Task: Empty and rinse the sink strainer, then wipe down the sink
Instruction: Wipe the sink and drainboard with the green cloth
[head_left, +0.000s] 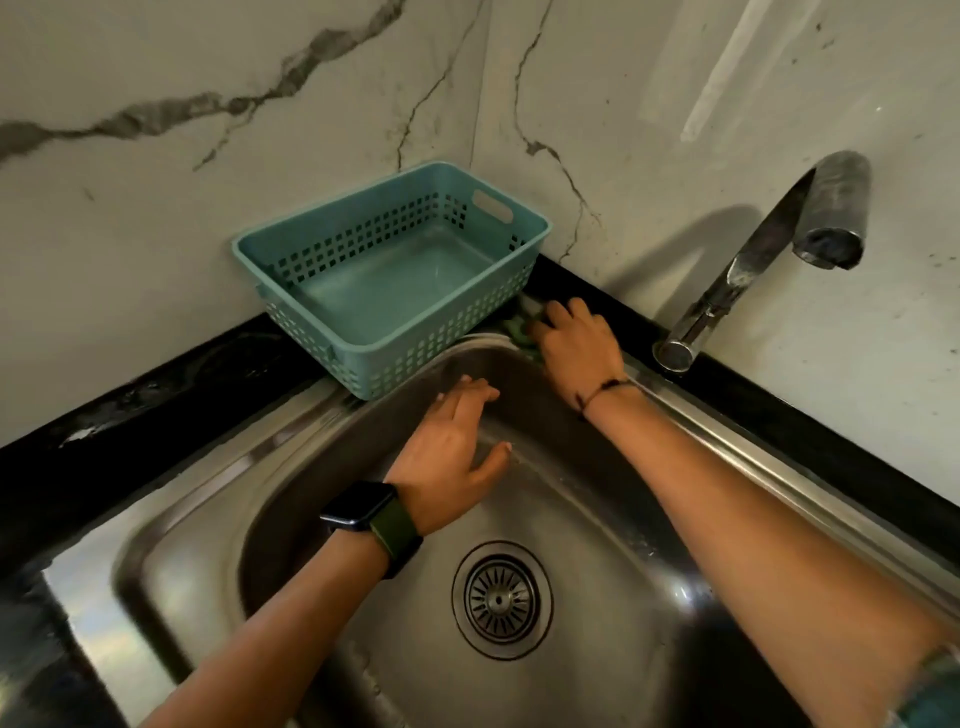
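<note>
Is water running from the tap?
No: the tap spout shows no stream, and nothing falls into the sink.

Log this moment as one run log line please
phase: wiping sink | right hand: presses green scrubber on sink rim corner | left hand: open, on basin wall | strainer: seated in drain

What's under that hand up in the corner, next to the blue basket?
A green cloth or scrubber pokes out beneath the right hand, on the sink rim beside the basket. The hand covers most of it, so its shape is unclear.
</note>
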